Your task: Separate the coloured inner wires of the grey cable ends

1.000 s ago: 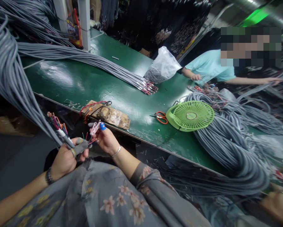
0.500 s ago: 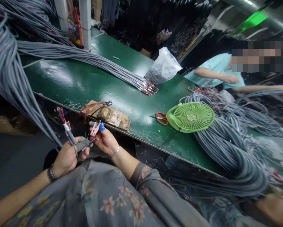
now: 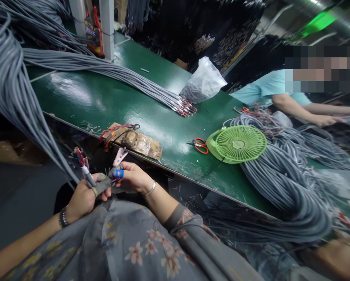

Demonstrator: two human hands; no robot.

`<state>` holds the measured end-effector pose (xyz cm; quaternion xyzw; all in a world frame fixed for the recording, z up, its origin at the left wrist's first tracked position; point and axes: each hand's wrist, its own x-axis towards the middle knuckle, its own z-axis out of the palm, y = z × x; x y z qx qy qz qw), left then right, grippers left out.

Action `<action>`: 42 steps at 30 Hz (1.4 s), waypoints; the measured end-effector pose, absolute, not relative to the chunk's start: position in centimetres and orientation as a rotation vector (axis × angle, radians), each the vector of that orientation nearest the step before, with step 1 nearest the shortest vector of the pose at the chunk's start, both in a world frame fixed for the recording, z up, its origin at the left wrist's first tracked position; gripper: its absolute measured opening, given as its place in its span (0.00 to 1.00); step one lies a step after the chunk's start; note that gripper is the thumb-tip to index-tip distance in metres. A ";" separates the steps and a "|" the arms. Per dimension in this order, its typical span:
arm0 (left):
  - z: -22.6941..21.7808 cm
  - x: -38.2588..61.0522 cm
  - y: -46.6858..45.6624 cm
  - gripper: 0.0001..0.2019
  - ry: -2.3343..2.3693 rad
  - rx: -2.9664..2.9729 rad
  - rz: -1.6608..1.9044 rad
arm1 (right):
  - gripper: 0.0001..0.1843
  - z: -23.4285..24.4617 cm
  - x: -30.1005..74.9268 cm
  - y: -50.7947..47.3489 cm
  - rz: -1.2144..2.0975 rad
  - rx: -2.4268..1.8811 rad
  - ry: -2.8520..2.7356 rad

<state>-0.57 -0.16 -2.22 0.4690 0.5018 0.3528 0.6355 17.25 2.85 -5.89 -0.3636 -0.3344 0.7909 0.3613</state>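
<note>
Low in front of my lap, my left hand [image 3: 88,193] is closed around a grey cable [image 3: 89,178]. Its bared end, with a white sleeve and several coloured wires [image 3: 80,157], sticks up above the fist. Beside it, my right hand [image 3: 135,177] pinches thin coloured wires [image 3: 114,180] close to the left fingertips. A pale pink clothespin [image 3: 120,156] juts up from the right fingers; how it is gripped is partly hidden. Blue tape wraps the right thumb, and grey covers sit on some fingers.
On the green table [image 3: 163,134] lie a wooden block [image 3: 139,143], orange-handled scissors [image 3: 200,145], a green fan [image 3: 239,144] and a plastic bag [image 3: 204,80]. Grey cable bundles [image 3: 128,80] lie across it and hang at left. A co-worker [image 3: 297,103] handles cables at right.
My right thumb has come down from the clothespin onto the thin wires, and the clothespin now points up above the fingers. The co-worker's arm has reached farther right.
</note>
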 end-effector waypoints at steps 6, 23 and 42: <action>-2.5 -0.8 0.2 0.18 1.085 1.185 0.689 | 0.27 -4.9 16.7 2.5 1.890 -1.003 -0.966; -2.9 -0.3 -0.1 0.17 1.171 0.847 0.907 | 0.29 -6.6 16.6 2.5 1.944 -0.935 -0.794; -1.6 1.4 0.5 0.19 1.188 0.823 0.917 | 0.29 -6.3 14.7 5.1 1.755 -0.962 -0.478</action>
